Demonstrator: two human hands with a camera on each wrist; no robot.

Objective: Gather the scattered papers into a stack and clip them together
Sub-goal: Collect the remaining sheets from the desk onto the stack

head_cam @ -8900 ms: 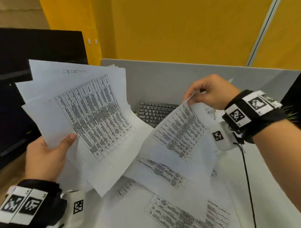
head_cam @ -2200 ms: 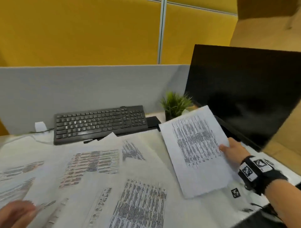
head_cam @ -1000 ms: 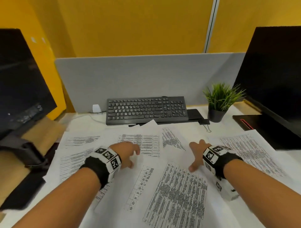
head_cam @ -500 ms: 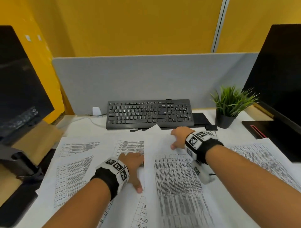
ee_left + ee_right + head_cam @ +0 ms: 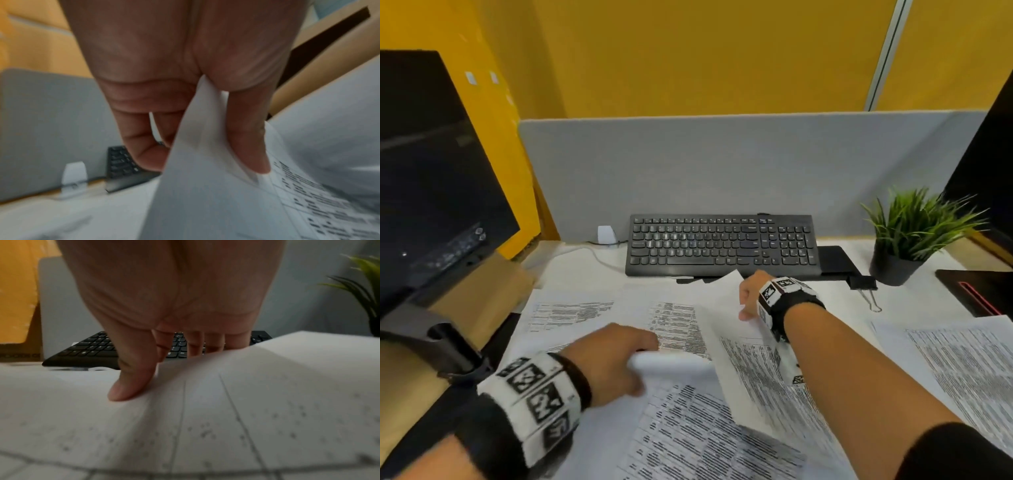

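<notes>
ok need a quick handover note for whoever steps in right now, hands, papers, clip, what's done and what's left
Left hand: pinching the curled edge of one white printed sheet between thumb and fingers.
Right hand: gripping the far edge of another printed sheet, in front of the black keyboard.
Other printed papers lie scattered on the white desk.
Black binder clip sits beside the potted green plant, untouched.
Done: nothing stacked.
Left: gather, square up, clip.

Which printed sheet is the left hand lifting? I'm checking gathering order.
The white printed sheet nearest the camera; its curled far edge is pinched by the left hand, unlike the flat ones.
</notes>
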